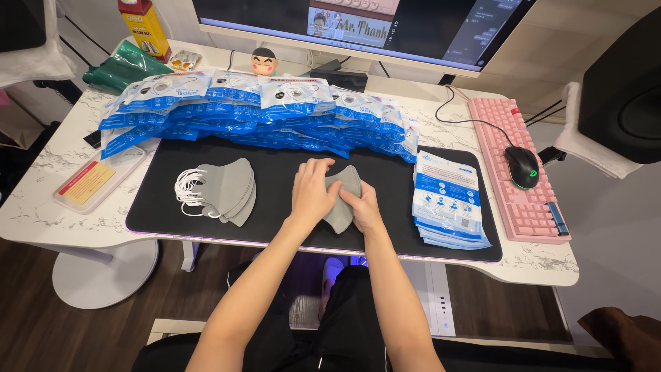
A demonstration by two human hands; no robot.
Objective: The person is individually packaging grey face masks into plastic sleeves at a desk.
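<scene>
- I see both hands mid-frame: left hand (pixel 311 195) and right hand (pixel 361 207), fingers closed on a grey face mask (pixel 344 200) over the black desk mat (pixel 275 172).
- Done, I judge: filled blue packets (pixel 261 114) heaped along the top.
- Left: loose grey masks (pixel 224 189) left of centre, flat pouches (pixel 447 200) at right.
- Free mat between piles; desk edge near my wrists.

pink keyboard (pixel 521 167) at the counter's (pixel 48 200) right end | black mouse (pixel 522 167) resting on its keys | monitor (pixel 358 27) at the back edge | small round-headed figurine (pixel 264 61) below the screen | green bag (pixel 122 68) at back left | clear flat case (pixel 100 178) with red-and-yellow card at front left
</scene>
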